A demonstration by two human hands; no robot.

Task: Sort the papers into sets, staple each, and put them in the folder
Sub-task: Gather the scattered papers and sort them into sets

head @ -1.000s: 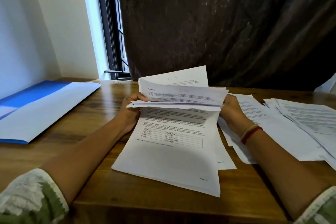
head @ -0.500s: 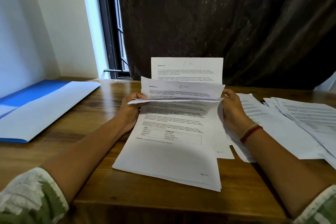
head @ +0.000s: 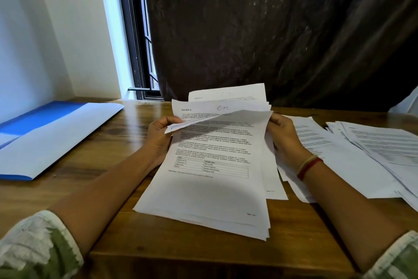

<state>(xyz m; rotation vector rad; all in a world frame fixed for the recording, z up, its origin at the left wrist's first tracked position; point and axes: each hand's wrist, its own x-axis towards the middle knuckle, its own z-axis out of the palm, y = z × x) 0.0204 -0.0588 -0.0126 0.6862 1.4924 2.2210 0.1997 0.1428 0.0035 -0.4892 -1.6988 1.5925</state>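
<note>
Blue folder [head: 56, 134] lies open at the table's [head: 108, 188] left, unmoved. Left hand [head: 158, 136] pinches the curled top sheet [head: 237, 115], its corner now dipped lower; the paper stack [head: 210, 192] rests mid-table, right hand [head: 285, 140] gripping its right edge beside loose sheets [head: 362, 154]

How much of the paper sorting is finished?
Early on. Done: some loose papers already lie spread on the right. In hand: left hand and right hand grip the stack, its top pages lifted. Left: stapling sets, then filling the blue folder lying on the left.
</note>
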